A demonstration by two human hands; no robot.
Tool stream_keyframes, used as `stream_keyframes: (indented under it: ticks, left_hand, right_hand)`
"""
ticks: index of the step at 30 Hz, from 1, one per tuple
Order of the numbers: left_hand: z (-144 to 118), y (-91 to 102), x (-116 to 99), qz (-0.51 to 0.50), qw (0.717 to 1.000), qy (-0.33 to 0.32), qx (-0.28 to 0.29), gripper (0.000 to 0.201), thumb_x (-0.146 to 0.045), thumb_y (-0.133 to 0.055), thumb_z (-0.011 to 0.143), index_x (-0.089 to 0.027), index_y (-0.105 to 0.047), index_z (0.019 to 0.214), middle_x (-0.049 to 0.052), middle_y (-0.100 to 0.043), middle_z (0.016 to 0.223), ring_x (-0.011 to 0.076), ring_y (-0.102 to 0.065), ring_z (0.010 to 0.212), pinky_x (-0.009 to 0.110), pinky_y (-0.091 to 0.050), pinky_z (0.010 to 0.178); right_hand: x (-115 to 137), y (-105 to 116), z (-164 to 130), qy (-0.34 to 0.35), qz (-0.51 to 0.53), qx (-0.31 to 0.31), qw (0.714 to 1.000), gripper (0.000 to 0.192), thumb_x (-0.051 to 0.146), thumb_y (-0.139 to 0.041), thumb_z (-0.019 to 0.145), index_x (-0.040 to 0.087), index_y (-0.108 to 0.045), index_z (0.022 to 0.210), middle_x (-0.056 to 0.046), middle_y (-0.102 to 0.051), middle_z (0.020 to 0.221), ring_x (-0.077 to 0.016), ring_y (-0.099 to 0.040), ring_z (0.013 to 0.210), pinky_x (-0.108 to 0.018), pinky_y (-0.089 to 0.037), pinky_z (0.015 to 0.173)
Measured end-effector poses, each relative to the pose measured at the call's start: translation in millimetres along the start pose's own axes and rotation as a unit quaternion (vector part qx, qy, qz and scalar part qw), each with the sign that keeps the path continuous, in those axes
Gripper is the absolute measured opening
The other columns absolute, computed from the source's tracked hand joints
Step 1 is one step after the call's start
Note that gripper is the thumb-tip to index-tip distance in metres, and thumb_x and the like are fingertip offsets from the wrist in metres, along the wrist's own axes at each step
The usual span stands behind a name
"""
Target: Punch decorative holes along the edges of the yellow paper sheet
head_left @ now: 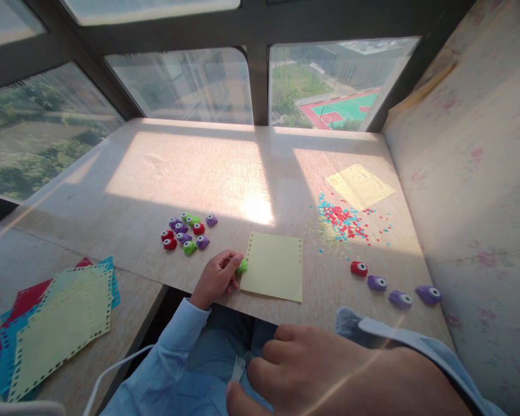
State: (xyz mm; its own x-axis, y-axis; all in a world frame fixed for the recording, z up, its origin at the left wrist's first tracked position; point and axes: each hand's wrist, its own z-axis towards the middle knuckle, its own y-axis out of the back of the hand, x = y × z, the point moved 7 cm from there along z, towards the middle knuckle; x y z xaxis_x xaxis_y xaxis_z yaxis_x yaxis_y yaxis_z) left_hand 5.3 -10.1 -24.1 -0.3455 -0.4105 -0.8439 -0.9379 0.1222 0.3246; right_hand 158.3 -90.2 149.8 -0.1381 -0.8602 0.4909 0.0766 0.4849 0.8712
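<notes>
While a person's right hand (312, 365) hangs large in the foreground, its fingers bent, it cannot be told from this angle whether they grip anything. Beyond it, the left hand (215, 278) pinches a small green punch (243, 266) between thumb and fingers at the left edge of a yellow sheet (274, 268); whether paper sits inside the punch is hidden. Holes line that edge and the upper part of the right one. Well to the left, perforated sheets (67, 318) in yellow, blue and red overlap in a fanned pile. At right on the pale wooden table (190, 167), one red punch (357, 268) and three purple punches (398, 299) stand in a loose, slanting row. Slightly farther, a cluster of red, purple and green punches (183, 237) sits left of the sheet. Red, blue and yellow paper dots (344, 223) lie scattered at right, just beside a second yellow sheet (360, 186) set askew. Sunlight crosses the tabletop, and windows (182, 86) behind it overlook trees (30, 144) and a green-and-red sports court (349, 110).
</notes>
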Motion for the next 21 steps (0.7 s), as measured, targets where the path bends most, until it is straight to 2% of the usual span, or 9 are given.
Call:
stream_keyframes:
  ticks: [1, 3, 6, 9, 11, 15, 18, 21]
  left_hand:
    - [0, 0.3, 0, -0.001, 1.000, -0.003, -0.007, 0.043, -0.060, -0.055, 0.079, -0.018, -0.059, 0.084, -0.007, -0.048, 0.046, 0.0137, -0.054, 0.039, 0.020, -0.038, 0.033]
    - [-1, 1.2, 1, -0.001, 1.000, -0.011, -0.024, 0.040, -0.057, -0.055, 0.081, -0.018, -0.061, 0.085, -0.007, -0.049, 0.047, 0.0129, -0.052, 0.038, 0.020, -0.035, 0.032]
    - [-3, 1.2, 1, 0.004, 0.999, -0.020, -0.040, 0.040, -0.055, -0.053, 0.083, -0.017, -0.064, 0.087, -0.006, -0.050, 0.048, 0.0118, -0.049, 0.036, 0.021, -0.034, 0.033]
    - [-6, 1.0, 1, 0.010, 0.998, -0.026, -0.051, 0.041, -0.053, -0.051, 0.084, -0.016, -0.067, 0.091, -0.006, -0.051, 0.047, 0.0113, -0.048, 0.036, 0.021, -0.034, 0.035]
    - [-7, 1.5, 1, 0.007, 0.998, -0.031, -0.058, 0.042, -0.053, -0.052, 0.083, -0.015, -0.068, 0.093, -0.005, -0.051, 0.048, 0.0122, -0.050, 0.037, 0.022, -0.035, 0.035]
    - [-8, 2.0, 3, -0.002, 0.997, -0.035, -0.065, 0.044, -0.054, -0.052, 0.083, -0.015, -0.069, 0.095, -0.005, -0.050, 0.049, 0.0144, -0.055, 0.041, 0.022, -0.036, 0.036]
    - [-8, 2.7, 4, 0.000, 0.997, -0.037, -0.072, 0.044, -0.054, -0.051, 0.084, -0.015, -0.069, 0.095, -0.005, -0.050, 0.047, 0.0138, -0.053, 0.039, 0.022, -0.036, 0.037]
    - [-10, 3.4, 4, 0.012, 0.995, -0.045, -0.084, 0.043, -0.053, -0.049, 0.086, -0.016, -0.069, 0.094, -0.005, -0.050, 0.045, 0.0127, -0.049, 0.038, 0.022, -0.037, 0.039]
  right_hand:
    - [-10, -1, 6, -0.024, -0.007, -0.003, 1.000, 0.019, 0.035, -0.064, 0.088, 0.022, -0.067, 0.101, -0.004, -0.071, 0.076, -0.0183, -0.062, 0.061, -0.031, -0.046, 0.053]
    - [-36, -6, 16, -0.093, -0.017, 0.005, 0.995, 0.034, 0.048, -0.071, 0.082, 0.016, -0.067, 0.097, -0.008, -0.071, 0.081, -0.0215, -0.065, 0.068, -0.032, -0.047, 0.056]
    - [-95, -12, 22, -0.238, -0.047, 0.047, 0.969, 0.036, 0.044, -0.076, 0.079, 0.014, -0.067, 0.099, -0.012, -0.071, 0.094, -0.0266, -0.068, 0.083, -0.032, -0.050, 0.064]
    - [-147, -13, 27, -0.297, -0.075, 0.039, 0.951, 0.051, 0.045, -0.081, 0.073, 0.014, -0.064, 0.110, -0.016, -0.066, 0.110, -0.0303, -0.065, 0.100, -0.034, -0.052, 0.076]
    - [-171, -22, 31, -0.306, -0.079, 0.057, 0.947, 0.061, 0.048, -0.085, 0.066, 0.014, -0.064, 0.112, -0.017, -0.063, 0.115, -0.0319, -0.061, 0.106, -0.036, -0.051, 0.083]
    - [-191, -40, 38, -0.301, -0.078, 0.067, 0.948, 0.081, 0.042, -0.092, 0.055, 0.011, -0.059, 0.123, -0.022, -0.054, 0.131, -0.0363, -0.051, 0.122, -0.041, -0.046, 0.096]
    - [-200, -47, 38, -0.321, -0.083, 0.049, 0.942, 0.108, 0.035, -0.095, 0.050, 0.009, -0.043, 0.142, -0.028, -0.030, 0.153, -0.0415, -0.029, 0.141, -0.048, -0.034, 0.111]
    - [-211, -52, 34, -0.346, -0.064, 0.051, 0.934, 0.121, 0.033, -0.095, 0.049, 0.011, -0.032, 0.150, -0.028, -0.015, 0.160, -0.0424, -0.015, 0.148, -0.051, -0.024, 0.116]
